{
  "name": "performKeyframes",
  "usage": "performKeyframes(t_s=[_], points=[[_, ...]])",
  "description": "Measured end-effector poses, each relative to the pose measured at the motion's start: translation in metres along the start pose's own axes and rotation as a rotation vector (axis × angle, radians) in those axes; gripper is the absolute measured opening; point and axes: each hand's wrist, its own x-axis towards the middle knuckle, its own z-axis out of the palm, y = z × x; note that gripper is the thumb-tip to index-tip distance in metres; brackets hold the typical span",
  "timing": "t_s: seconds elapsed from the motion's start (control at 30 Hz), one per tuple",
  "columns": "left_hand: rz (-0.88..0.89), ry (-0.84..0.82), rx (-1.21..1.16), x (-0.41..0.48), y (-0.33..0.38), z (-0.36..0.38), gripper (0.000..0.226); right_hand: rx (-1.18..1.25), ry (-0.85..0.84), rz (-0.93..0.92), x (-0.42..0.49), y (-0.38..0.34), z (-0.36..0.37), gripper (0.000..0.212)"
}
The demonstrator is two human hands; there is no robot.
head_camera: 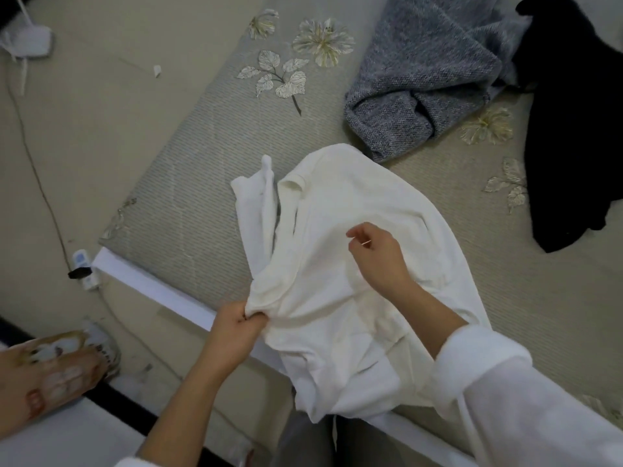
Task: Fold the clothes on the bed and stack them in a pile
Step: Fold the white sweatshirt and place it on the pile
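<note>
Item 1: white shirt (354, 264), near edge of bed (202, 163), rumpled, fold barely begun. L hand (237, 326) pinches its edge. R hand (377, 257) has fingers curled over the chest, grip unclear. Items 2-3: grey knit (421, 79), black garment (573, 112), far side, unfolded. Pile: 0 of 3.

Clothing: white long-sleeved fabric top (546, 436)
Right sleeve (485, 369) bunched behind right hand (377, 261); left sleeve (133, 462) edge far behind left hand (236, 328).
</note>
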Motion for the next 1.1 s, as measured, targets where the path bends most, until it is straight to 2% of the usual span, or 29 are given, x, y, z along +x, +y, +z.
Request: performKeyframes(t_s=[0.03,0.07,0.13,0.17,0.23,0.33,0.4,0.47,0.53,0.57,0.63,0.73,0.83,0.93,1.0,1.07,1.1], points=[[0.009,-0.072,0.015,-0.004,-0.002,-0.001,0.030,-0.021,-0.044,-0.021,0.002,-0.008,0.008,0.013],[0.030,-0.139,0.036,-0.007,-0.003,0.001,0.037,-0.057,-0.086,-0.023,0.003,-0.015,0.018,0.022],[0.072,-0.226,0.069,-0.012,-0.003,0.007,0.054,-0.151,-0.132,0.032,0.005,-0.024,0.039,0.052],[0.092,-0.255,0.076,-0.014,-0.002,0.010,0.057,-0.205,-0.121,0.056,0.005,-0.025,0.049,0.064],[0.136,-0.319,0.066,-0.018,0.003,0.016,0.048,-0.322,-0.035,0.050,0.008,-0.024,0.058,0.077],[0.187,-0.432,0.051,-0.025,0.007,0.025,0.023,-0.548,0.042,0.004,0.019,-0.019,0.049,0.081],[0.189,-0.496,0.040,-0.030,0.009,0.030,0.014,-0.740,-0.016,-0.025,0.025,-0.016,0.037,0.074],[0.192,-0.535,0.051,-0.035,0.012,0.034,0.017,-0.838,-0.122,-0.043,0.028,-0.011,0.024,0.057],[0.198,-0.554,0.108,-0.041,0.016,0.037,0.024,-0.699,-0.147,-0.034,0.027,-0.008,0.009,0.035],[0.197,-0.555,0.136,-0.045,0.018,0.037,0.023,-0.575,-0.094,0.002,0.025,-0.005,0.000,0.029],[0.199,-0.536,0.125,-0.052,0.025,0.034,0.022,-0.271,0.080,0.141,0.018,0.000,-0.024,0.031],[0.182,-0.448,-0.021,-0.057,0.045,0.024,0.025,0.135,0.286,0.288,-0.001,0.001,-0.069,0.031],[0.226,-0.318,-0.165,-0.071,0.089,0.012,0.031,0.221,0.410,0.271,-0.030,-0.007,-0.127,0.028],[0.278,-0.266,-0.228,-0.090,0.136,0.002,0.025,0.227,0.512,0.155,-0.071,-0.027,-0.189,0.020],[0.315,-0.273,-0.161,-0.102,0.166,-0.007,0.030,0.178,0.548,0.081,-0.102,-0.041,-0.230,0.021],[0.391,-0.277,-0.013,-0.115,0.200,-0.014,0.054,0.184,0.556,-0.011,-0.130,-0.055,-0.266,0.021],[0.451,-0.246,0.069,-0.123,0.218,-0.016,0.059,0.206,0.556,-0.051,-0.145,-0.061,-0.282,0.018]])
